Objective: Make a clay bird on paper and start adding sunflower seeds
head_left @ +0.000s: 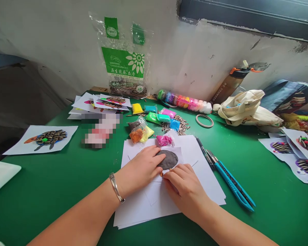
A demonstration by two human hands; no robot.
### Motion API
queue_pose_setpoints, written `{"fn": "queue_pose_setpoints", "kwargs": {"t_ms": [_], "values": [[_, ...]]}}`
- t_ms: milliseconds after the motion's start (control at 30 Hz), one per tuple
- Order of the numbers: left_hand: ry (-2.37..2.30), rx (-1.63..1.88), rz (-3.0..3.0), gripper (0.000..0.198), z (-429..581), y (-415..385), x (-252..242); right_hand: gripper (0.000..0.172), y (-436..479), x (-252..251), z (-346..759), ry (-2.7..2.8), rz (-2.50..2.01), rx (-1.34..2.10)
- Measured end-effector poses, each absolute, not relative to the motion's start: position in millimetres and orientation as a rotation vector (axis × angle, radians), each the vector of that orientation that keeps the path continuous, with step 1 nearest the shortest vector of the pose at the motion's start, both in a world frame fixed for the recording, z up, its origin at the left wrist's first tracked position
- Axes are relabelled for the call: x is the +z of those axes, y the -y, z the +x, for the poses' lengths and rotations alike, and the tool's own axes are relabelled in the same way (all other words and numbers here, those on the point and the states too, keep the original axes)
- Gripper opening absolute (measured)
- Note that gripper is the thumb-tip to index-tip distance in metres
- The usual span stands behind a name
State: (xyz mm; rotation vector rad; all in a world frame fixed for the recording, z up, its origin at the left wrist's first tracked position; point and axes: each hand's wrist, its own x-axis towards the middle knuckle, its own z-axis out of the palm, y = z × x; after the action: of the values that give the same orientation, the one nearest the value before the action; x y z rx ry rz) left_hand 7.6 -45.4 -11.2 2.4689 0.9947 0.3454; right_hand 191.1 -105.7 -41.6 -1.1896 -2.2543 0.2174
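Observation:
A dark grey clay oval lies flat on a small white sheet, on top of a stack of white paper. My left hand rests on the paper, fingers apart, its fingertips touching the oval's left edge. Just below the oval, my right hand pinches at a small orange-brown bit; what exactly it grips is too small to tell. Thin pencil lines show on the paper around the hands.
Clay packets, such as a magenta one, and loose sunflower seeds lie behind the paper. A blue cutter and a pen are at right. Seed-covered pictures lie at both sides; a seed bag leans on the wall.

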Motion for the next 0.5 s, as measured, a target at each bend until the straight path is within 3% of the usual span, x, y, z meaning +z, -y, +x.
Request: {"fn": "queue_pose_setpoints", "kwargs": {"t_ms": [500], "values": [[-1.007,0.323,2.47,0.02,6.7,46.2,-13.6,0.017,106.4,-41.9,191.9,2.245,-1.189,0.245]]}}
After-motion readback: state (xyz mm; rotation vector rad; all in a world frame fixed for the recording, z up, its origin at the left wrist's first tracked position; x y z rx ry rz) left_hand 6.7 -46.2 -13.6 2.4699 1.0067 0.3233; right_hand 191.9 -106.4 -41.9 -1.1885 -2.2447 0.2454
